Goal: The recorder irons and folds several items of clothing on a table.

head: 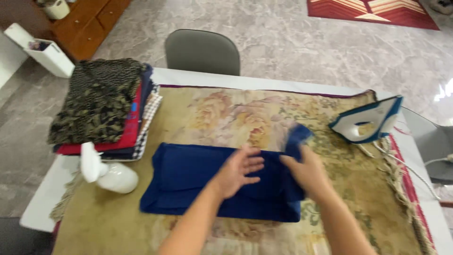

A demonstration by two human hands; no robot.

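A pale marble floor (292, 42) runs under a white table (47, 198) draped with a faded floral cloth (226, 113); a grey chair (203, 51) stands at the table's far edge and a red rug (373, 12) lies beyond it. At the far left corner of the tabletop sits a stack of folded clothes (101, 106), a dark patterned piece on top. Just in front of it, near the left edge, a white spray bottle (111, 174) lies on its side. In the middle, toward the near edge, a blue garment (188, 182) is spread flat on the cloth. The left hand (238, 171) rests open, palm down, on its middle, fingers spread. The right hand (306, 171) is closed around the garment's right end, whose corner (298, 137) is raised off the cloth and blurred. By the right edge an iron (370, 123) stands on its heel, soleplate facing the hands, its cord (415, 182) trailing along the fringe. As I judge it, the raised fabric or the right forearm could brush the iron's plate, since it stands near; a snag on the cord might tip it over. The bottle, lying close by, could leak onto the cloth.
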